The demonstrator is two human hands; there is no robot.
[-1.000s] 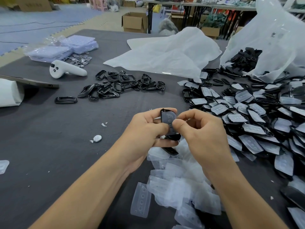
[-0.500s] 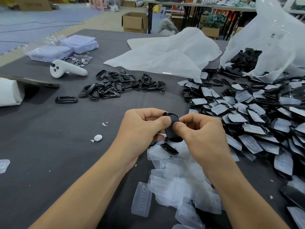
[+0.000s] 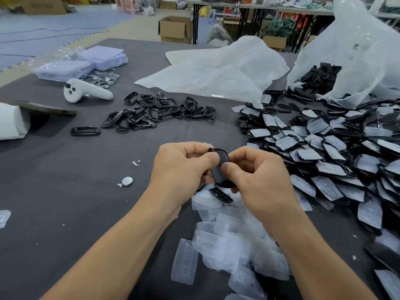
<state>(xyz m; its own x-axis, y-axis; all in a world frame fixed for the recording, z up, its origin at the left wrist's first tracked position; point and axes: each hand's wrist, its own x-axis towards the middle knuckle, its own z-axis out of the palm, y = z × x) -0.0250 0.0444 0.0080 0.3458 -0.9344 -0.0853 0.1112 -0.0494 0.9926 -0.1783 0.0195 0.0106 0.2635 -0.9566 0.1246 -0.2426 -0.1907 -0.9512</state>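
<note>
So here's where we're at: we've got one black fob shell [image 3: 220, 167] up off the table [image 3: 65, 202], pinched between both hands right in the middle of the view. Our left hand [image 3: 184, 167] has its fingers curled in, with the thumb pressed on the shell's left edge. Our right hand [image 3: 257, 176] is curled the same way, thumb on the lower right part of it. The shell stands roughly upright, tilted a bit, and its bottom end is partly hidden by our fingers. Right under it sits a pile of clear button pads [image 3: 227, 241], with a small black button grille [image 3: 221, 194] lying on top. Off to the right is the big heap of black shells with pads [image 3: 335, 152], and further back on the left a bunch of black frames [image 3: 155, 111]. A coin cell [image 3: 127, 181] lies alone on the cloth to the left of our hands, and a white controller [image 3: 86, 92] sits near the far left edge.
</note>
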